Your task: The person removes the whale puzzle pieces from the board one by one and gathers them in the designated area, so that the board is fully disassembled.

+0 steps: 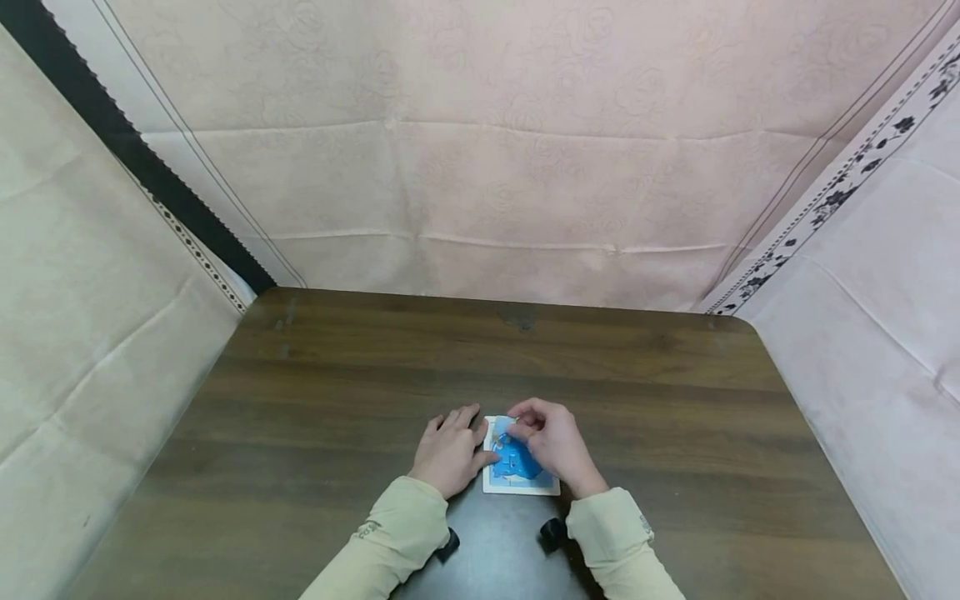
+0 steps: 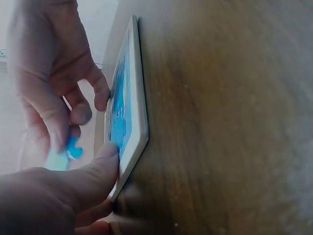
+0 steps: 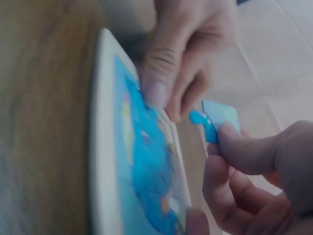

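Brown wood-grain table with rounded far corners carries a thin rectangular puzzle board with a white frame and a blue picture. Head view: the board lies well apart from the surface's far edge, roughly midway between its left and right edges. The left hand grips nothing; its fingers lie extended on the surface beside the board, its thumb reaching over the board's left side. The right hand is over the board's far right corner, thumb and fingertips drawn together. Left wrist view: the left thumb rests on the board; the right hand grasps a small light-blue and blue jigsaw piece, clear of the board. Right wrist view: the piece is pinched between right thumb and fingers, its rounded blue tab towards the board; the left thumb touches the picture, which shows seam lines
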Available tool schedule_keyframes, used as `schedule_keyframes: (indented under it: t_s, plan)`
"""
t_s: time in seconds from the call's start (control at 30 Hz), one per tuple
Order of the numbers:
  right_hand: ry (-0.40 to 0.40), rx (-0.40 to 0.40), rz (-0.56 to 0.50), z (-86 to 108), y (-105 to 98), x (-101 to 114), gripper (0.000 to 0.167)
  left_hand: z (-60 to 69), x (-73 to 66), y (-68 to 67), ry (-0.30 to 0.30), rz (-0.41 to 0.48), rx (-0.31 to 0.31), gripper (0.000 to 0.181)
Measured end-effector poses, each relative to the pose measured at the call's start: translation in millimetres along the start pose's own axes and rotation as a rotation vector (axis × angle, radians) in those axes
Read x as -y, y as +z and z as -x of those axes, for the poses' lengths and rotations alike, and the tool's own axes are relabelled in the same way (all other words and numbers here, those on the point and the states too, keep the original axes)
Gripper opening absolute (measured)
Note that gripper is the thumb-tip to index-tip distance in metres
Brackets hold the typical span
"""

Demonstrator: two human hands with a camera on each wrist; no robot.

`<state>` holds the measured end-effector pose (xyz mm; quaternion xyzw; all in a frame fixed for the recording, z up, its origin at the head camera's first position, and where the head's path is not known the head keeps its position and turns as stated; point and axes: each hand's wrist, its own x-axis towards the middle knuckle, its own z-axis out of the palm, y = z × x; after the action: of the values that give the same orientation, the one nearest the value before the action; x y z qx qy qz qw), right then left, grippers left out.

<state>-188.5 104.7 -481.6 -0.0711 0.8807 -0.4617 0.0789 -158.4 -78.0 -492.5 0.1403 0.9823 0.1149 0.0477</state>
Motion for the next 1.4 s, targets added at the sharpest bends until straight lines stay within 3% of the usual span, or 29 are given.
schedule_keyframes:
  t_s: [0.33, 0.67, 1.0, 1.4]
  plan:
    - [0.093, -0.084, -0.024, 5.8, -43.1, -15.0, 0.012, 1.1, -0.1, 0.9, 0.001, -0.015, -0.03, 0.058]
    - [0.132, -0.054, 0.138, 11.0, -78.0, -37.5, 0.013, 2.2, -0.5, -0.4, 0.022, -0.032, -0.054, 0.057]
    - [0.216, -0.063, 0.161, 15.4, -87.6, -50.8, 0.017, 1.3, -0.3, 1.6, 0.017, -0.026, -0.044, 0.058]
    - [0.26, -0.074, 0.182, 17.3, -89.3, -58.1, 0.015, 0.6, -2.3, 3.7, 0.015, -0.04, -0.027, 0.058]
